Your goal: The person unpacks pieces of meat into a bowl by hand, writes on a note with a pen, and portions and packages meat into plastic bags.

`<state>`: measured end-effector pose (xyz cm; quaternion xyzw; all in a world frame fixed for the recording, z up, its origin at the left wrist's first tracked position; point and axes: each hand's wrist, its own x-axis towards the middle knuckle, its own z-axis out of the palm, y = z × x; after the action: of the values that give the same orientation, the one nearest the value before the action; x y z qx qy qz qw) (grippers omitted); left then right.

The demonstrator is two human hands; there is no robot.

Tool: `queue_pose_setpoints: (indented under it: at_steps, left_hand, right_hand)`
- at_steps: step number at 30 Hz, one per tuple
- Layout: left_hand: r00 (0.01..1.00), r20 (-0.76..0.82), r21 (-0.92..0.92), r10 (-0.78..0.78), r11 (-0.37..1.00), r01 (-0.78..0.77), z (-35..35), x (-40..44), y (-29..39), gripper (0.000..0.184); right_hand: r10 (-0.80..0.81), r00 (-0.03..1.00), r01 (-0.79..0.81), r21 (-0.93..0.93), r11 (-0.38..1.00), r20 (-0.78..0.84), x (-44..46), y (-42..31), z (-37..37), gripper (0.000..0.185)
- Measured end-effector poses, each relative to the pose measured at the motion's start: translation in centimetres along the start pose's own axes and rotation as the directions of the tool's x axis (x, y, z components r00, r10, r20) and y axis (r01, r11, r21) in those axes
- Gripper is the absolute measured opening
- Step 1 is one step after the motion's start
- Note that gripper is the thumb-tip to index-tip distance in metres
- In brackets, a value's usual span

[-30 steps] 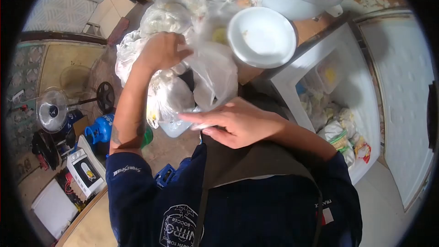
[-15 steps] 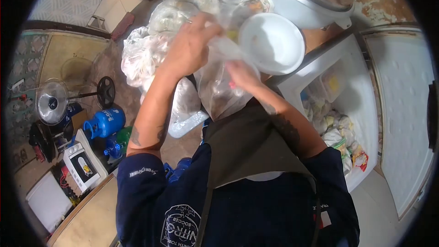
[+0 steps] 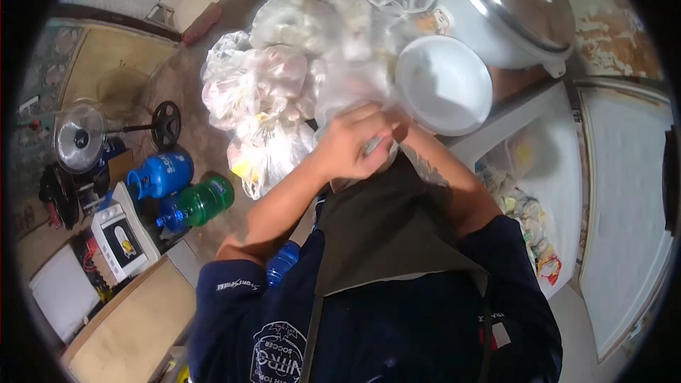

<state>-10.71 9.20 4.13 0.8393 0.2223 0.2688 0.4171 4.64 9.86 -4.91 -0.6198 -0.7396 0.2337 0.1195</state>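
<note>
Brown worktop up top holds a white bowl, with a clear bag right beside it. Left hand has its fingers curled, pinching the bag's plastic; right hand is mostly behind it, so can't tell about those fingers.

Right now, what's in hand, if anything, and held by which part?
Thin clear plastic, probably a bag, bunched in the left hand. Blur hides whether that's its mouth or side. Right hand is partly hidden; can't tell its hold.

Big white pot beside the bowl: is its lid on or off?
On: the shiny lid covers the top of the pot, hiding its inside.
</note>
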Motion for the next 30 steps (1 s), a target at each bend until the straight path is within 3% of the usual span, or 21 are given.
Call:
queue_pose_setpoints:
  at_steps: [1,4,7,10,13,15,16,19,20,21,22,23,25,26,28,29,30]
  left_hand:
    - [0.983,0.094,-0.046,-0.156,0.986,0.160,1.3,-0.3,-1.8,0.030]
    - [0.832,-0.029,0.289,-0.554,0.792,0.537,2.8,0.1,-6.6,0.055]
    - [0.811,-0.203,0.542,-0.548,0.627,0.559,0.6,-0.6,-8.2,0.078]
    - [0.822,-0.143,0.564,-0.552,0.637,0.526,-1.1,-1.9,-11.4,0.094]
    - [0.847,-0.381,0.481,-0.371,0.702,0.524,-0.4,-1.9,-10.4,0.067]
    - [0.916,-0.379,0.300,-0.133,0.919,0.257,-0.6,-2.0,-7.9,0.040]
    - [0.916,-0.400,0.198,-0.011,0.975,0.099,-0.3,-2.2,-6.9,0.028]
    - [0.983,-0.021,-0.038,-0.182,0.983,0.181,1.6,-2.4,-4.7,0.014]
    - [0.943,-0.065,-0.051,-0.328,0.944,0.325,2.0,-2.2,-5.8,0.022]
    - [0.917,-0.269,0.136,-0.294,0.931,0.338,2.4,-2.1,-7.7,0.027]
    - [0.867,-0.450,0.313,-0.212,0.872,0.376,2.6,-2.3,-10.1,0.032]
    - [0.799,-0.594,0.463,-0.093,0.773,0.434,2.3,-2.6,-12.0,0.037]
    - [0.701,-0.597,0.027,-0.389,0.865,0.502,0.6,-3.6,-14.4,0.045]
    - [0.651,-0.552,-0.197,-0.521,0.840,0.505,-0.3,-4.0,-15.2,0.050]
    - [0.708,-0.330,-0.387,-0.624,0.774,0.501,-2.8,-4.1,-12.8,0.052]
    - [0.731,-0.205,-0.474,-0.651,0.719,0.508,-4.0,-3.9,-10.6,0.053]
    - [0.774,-0.183,-0.399,-0.606,0.765,0.505,-5.0,-3.6,-7.8,0.056]
  right_hand:
    - [0.009,0.999,-0.008,-0.025,1.000,0.036,0.6,0.9,0.4,0.061]
    - [0.061,0.984,-0.050,-0.072,0.996,0.165,2.0,3.4,0.5,0.072]
    - [0.115,0.951,-0.101,-0.064,0.993,0.286,2.6,5.0,0.5,0.083]
    - [0.234,0.876,-0.190,-0.144,0.971,0.422,4.0,4.7,0.3,0.101]
    - [0.338,0.791,-0.244,-0.243,0.939,0.510,4.4,3.8,-0.3,0.102]
    - [0.222,0.863,-0.328,0.169,0.929,0.454,3.6,5.1,1.1,0.096]
    - [0.137,0.939,-0.303,0.571,0.763,0.315,2.0,7.7,4.6,0.091]
    - [0.039,0.991,-0.118,0.691,0.713,0.128,-2.4,5.0,1.2,0.067]
    - [-0.025,0.994,-0.003,0.263,0.965,0.103,-1.9,5.5,2.3,0.065]
    - [-0.096,0.990,0.118,-0.231,0.966,0.105,-1.3,5.6,3.1,0.062]
    - [-0.007,0.974,0.035,-0.118,0.992,0.226,-1.2,2.5,-0.5,0.067]
    - [-0.093,0.986,0.108,-0.108,0.988,0.140,-1.6,2.6,-0.5,0.070]
    - [-0.251,0.968,0.247,-0.102,0.964,-0.027,-3.1,3.1,-0.6,0.075]
    - [-0.132,0.990,0.133,-0.018,0.991,0.056,-3.6,3.1,-1.1,0.077]
    - [0.093,0.968,-0.123,0.114,0.986,0.234,-4.7,1.4,-4.1,0.080]
    - [0.020,0.997,-0.033,0.191,0.981,0.069,-5.5,0.5,-5.4,0.080]
    - [-0.044,0.994,0.068,0.249,0.966,-0.099,-6.3,-0.6,-6.4,0.081]
